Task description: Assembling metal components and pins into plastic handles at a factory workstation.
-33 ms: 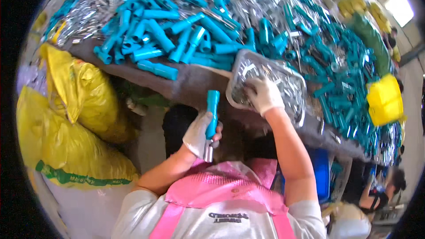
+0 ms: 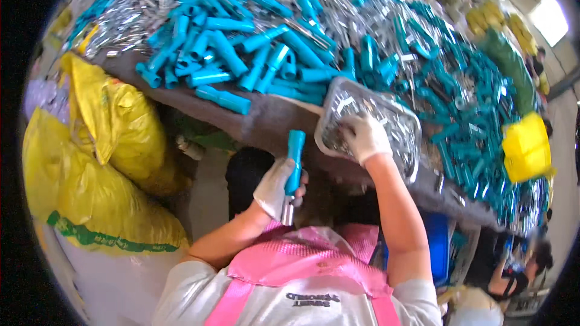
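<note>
We have our white-gloved left hand (image 2: pixel 279 187) wrapped around a teal, smooth, plastic-looking tube (image 2: pixel 295 152), held nearly upright in front of the pink checked apron (image 2: pixel 275 261). A shiny silver metal cylinder (image 2: pixel 287 212) sticks out below the fist; whether it joins the tube, we cannot tell. We judge the tube light, stiff and sturdy but slick, best grasped around its middle. Our white-gloved right hand (image 2: pixel 369 139) is in the grey rectangular tray (image 2: pixel 328 108) of small silver metal pieces (image 2: pixel 396 133); whether its fingers pinch one, we cannot tell.
</note>
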The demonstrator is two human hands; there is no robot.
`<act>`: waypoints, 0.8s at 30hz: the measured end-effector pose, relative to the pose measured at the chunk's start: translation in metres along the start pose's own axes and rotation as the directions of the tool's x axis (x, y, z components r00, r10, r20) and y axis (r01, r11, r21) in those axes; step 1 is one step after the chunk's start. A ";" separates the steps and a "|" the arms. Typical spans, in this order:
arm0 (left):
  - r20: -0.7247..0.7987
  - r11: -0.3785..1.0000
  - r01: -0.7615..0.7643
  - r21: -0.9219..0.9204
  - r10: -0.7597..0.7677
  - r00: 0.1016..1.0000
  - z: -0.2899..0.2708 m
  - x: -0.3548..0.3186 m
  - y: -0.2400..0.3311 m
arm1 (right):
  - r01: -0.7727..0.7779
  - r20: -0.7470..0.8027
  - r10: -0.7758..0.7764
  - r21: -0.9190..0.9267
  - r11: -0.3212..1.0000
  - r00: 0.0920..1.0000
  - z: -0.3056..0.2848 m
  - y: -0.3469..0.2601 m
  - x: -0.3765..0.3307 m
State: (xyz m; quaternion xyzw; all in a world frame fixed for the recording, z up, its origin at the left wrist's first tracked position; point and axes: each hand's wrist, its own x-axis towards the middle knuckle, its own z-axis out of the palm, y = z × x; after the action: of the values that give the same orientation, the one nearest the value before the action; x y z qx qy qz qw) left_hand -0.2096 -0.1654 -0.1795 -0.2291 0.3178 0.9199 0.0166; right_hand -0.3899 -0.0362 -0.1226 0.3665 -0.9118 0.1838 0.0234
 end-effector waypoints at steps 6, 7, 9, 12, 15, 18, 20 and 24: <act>0.094 0.999 -0.053 0.009 0.052 0.994 -0.014 0.002 0.000 | 0.082 -0.016 -0.080 0.144 0.986 0.997 -0.009 -0.004 -0.001; 0.100 1.000 -0.023 -0.022 0.025 0.995 -0.013 0.001 0.001 | 0.067 -0.022 -0.064 0.180 0.981 0.998 -0.009 -0.004 0.000; 0.114 0.999 -0.027 -0.016 0.029 0.993 -0.011 0.002 0.005 | 0.111 -0.128 -0.081 0.241 0.964 0.988 -0.003 0.000 0.000; 0.168 0.995 -0.075 -0.071 0.086 0.982 -0.006 0.000 0.014 | -0.062 -0.034 0.105 0.618 0.783 0.994 -0.014 -0.019 -0.018; 0.458 0.932 0.171 -0.319 -0.006 0.889 0.002 -0.001 0.031 | -0.261 0.241 0.119 0.944 0.203 0.963 -0.001 -0.036 -0.046; 0.497 0.936 0.227 -0.269 -0.067 0.865 0.008 -0.002 0.034 | -0.296 0.296 0.013 0.952 0.082 0.955 0.010 -0.052 -0.057; 0.589 0.933 0.270 -0.237 -0.083 0.804 0.010 -0.001 0.034 | -0.303 0.303 -0.004 0.953 0.020 0.953 0.014 -0.048 -0.059; 0.618 0.891 0.386 -0.239 -0.167 0.768 0.004 -0.002 0.029 | -0.328 0.331 0.000 0.937 -0.119 0.944 0.021 -0.047 -0.070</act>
State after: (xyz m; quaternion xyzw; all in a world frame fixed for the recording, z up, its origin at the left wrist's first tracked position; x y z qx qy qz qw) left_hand -0.2148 -0.1859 -0.1588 0.0191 0.0891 0.9736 0.2092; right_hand -0.3050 -0.0293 -0.1397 0.1633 -0.5096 0.7547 -0.3796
